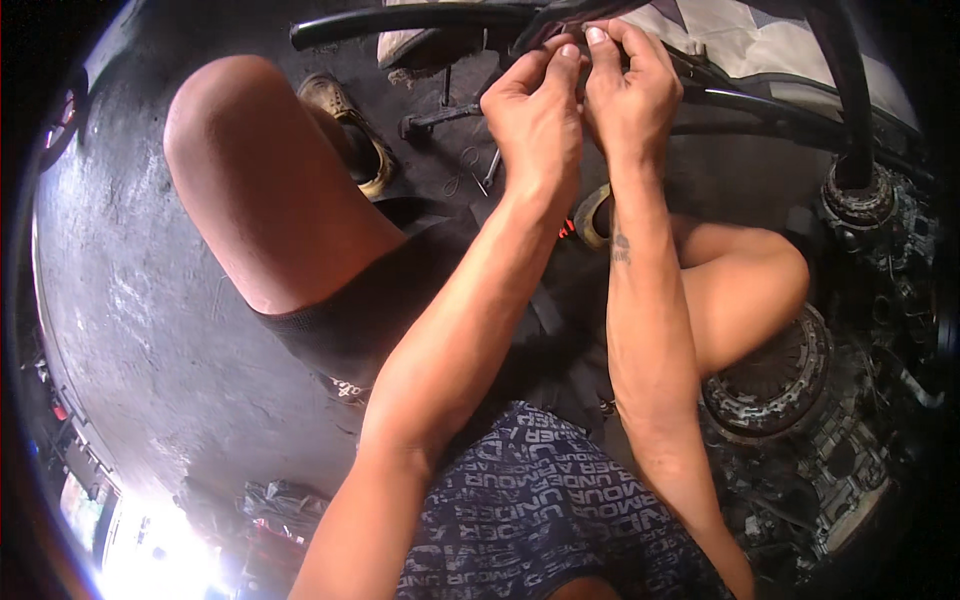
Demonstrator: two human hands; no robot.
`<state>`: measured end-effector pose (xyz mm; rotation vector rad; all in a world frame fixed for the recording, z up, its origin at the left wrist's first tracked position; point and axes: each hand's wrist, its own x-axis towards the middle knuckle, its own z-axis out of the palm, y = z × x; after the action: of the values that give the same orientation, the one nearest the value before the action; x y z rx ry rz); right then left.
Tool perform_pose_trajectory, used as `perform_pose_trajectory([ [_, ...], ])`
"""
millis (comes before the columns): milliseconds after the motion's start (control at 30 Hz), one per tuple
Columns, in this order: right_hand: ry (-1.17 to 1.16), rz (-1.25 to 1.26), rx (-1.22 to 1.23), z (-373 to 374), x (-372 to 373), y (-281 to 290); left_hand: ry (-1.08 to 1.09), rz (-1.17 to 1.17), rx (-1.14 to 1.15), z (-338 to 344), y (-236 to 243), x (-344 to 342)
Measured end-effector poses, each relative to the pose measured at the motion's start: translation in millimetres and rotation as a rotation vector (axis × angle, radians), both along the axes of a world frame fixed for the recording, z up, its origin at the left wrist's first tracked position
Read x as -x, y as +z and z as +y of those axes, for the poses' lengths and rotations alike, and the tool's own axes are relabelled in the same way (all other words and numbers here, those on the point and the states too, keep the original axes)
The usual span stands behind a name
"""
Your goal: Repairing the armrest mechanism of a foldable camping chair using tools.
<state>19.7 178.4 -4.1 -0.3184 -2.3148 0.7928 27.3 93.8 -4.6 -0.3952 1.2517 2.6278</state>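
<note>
As both bare hands meet near the upper edge of the view, attention falls on a dark, glossy, folded strip of flexible-looking material [560, 18], located between the fingertips and just beside a black, curved tubular frame [400, 20]. The left hand [540, 115] shows its grip closed to a pinch, thumb pressed toward the curled forefinger. The right hand [632, 100] is similarly closed, thumb upright and fingers bent. Both appear to have hold of the strip's near edge; the exact contact is hidden by the fingers.

A pale, padded fabric panel [765, 45] is noted behind the right hand. One slim, silver metal hand tool [492, 168] lies on the dark grey, scuffed floor [140, 270], below the left hand.

In this inspector's judgement, the work calls for fine fingertip control. Thumbs should be held close together, with one hand steadying the strip while the other applies small, even pressure. Wrists should be angled so that the contact point can be seen. Pulling against the tubing risks a slip or crease.
</note>
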Motion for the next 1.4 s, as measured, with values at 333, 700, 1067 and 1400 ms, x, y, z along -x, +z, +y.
perform_pose_trajectory([
  [333,0.053,-0.016,-0.056,2.4,-2.1,14.8,0.197,-0.014,-0.121,22.9,8.2,3.2],
  [700,0.179,-0.007,-0.118,16.8,0.6,21.9,0.330,-0.270,-0.383,42.4,11.1,12.7],
  [1067,0.236,-0.029,-0.078,17.0,0.1,30.2,0.425,-0.307,-0.637,53.5,8.8,19.4],
  [1400,0.168,-0.233,0.037,13.2,8.4,50.0,0.331,-0.343,-0.403,43.6,11.2,12.8],
])
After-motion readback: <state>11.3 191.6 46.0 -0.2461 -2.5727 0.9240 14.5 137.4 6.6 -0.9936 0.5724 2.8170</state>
